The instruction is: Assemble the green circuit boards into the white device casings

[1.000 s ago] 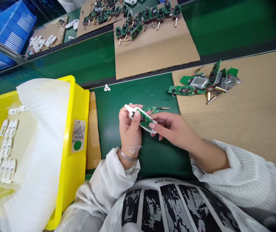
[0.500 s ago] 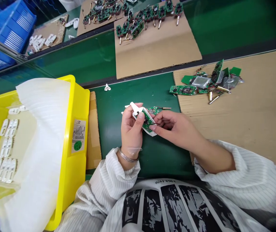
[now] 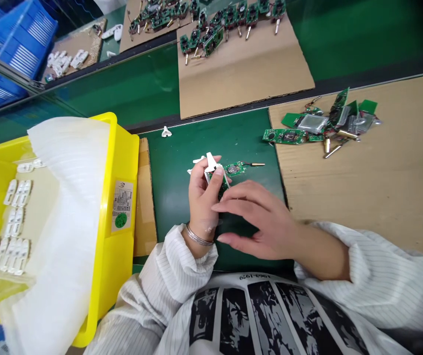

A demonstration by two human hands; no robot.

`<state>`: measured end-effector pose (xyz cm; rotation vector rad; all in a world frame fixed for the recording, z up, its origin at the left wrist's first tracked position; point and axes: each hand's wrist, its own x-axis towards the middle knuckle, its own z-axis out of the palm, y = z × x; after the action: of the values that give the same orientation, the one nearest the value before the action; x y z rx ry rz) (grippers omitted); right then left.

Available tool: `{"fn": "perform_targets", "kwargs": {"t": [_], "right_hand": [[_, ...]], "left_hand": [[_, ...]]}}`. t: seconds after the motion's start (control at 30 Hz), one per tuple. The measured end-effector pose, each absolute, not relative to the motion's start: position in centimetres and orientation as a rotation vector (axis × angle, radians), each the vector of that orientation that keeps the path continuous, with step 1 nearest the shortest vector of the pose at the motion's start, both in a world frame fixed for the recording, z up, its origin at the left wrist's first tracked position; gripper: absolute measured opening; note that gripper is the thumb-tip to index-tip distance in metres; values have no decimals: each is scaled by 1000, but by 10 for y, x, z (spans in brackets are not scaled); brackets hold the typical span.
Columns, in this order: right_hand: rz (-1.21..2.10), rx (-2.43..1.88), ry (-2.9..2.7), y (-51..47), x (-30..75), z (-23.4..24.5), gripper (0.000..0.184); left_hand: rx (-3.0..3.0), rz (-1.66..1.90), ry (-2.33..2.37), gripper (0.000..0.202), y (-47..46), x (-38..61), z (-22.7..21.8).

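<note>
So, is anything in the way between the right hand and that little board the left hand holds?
Nothing visible. The left hand pinches the white-shelled board; the right hand is open right beside it, with its fingers covering the board's lower end.

Two hands [image 3: 203, 197] [image 3: 261, 222], one held circuit board [image 3: 221, 181], one yellow bin [image 3: 122, 148], one bracelet [image 3: 196, 237].

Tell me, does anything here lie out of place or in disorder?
Yes. One small white part lies alone on the green mat, far from the white parts in the yellow bin. The circuit boards on the right cardboard lie in a tangled heap, unlike the neat rows farther back. The left hand grips one board.
</note>
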<state>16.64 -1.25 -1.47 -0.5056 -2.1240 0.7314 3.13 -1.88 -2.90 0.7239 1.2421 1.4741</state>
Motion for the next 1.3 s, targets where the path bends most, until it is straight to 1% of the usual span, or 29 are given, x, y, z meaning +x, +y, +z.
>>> {"fn": "perform_targets", "kwargs": {"t": [0.03,0.1,0.23,0.3,0.43,0.57,0.6,0.67,0.73,0.8,0.9,0.97,1.1,1.3], "right_hand": [[710,-509,-2151,-15,164,-17,30],[693,-529,-2172,-17,161,-21,28],[746,-570,-2139,-16,160,-23,9],[772,-570,-2138,-14,160,-22,3],[714,-536,-2157,-14,160,-20,8],[425,-540,-2254,-17,158,-20,6],[403,-536,-2261,-18,158,-19,7],[525,-515,-2199,-18,161,-17,9],[763,-544,-2032,-16,164,-13,10],[947,-675,-1819,-11,169,-9,8],[1079,-921,-1561,-3,171,-8,10],[1145,-1008,-1465,-1,170,-11,13],[1218,-1071,-1441,-2,165,-20,11],[1111,-1112,-1539,-3,162,-22,8]], "left_hand": [[721,1468,1242,24,-19,32,-28],[719,1466,1246,24,-20,33,-26],[745,1465,1282,24,-21,35,-25],[770,1456,1295,23,-21,35,-26],[807,1489,1322,24,-22,36,-29],[787,1541,1371,27,-23,38,-31],[776,1552,1363,27,-23,38,-31],[751,1562,1297,29,-22,39,-31],[700,1540,1178,33,-20,37,-30],[601,1483,1028,37,-18,35,-28],[392,1350,817,36,-16,31,-23],[283,1275,718,38,-16,31,-19],[198,1239,648,48,-18,36,-16],[168,1254,560,44,-20,41,-18]]}}
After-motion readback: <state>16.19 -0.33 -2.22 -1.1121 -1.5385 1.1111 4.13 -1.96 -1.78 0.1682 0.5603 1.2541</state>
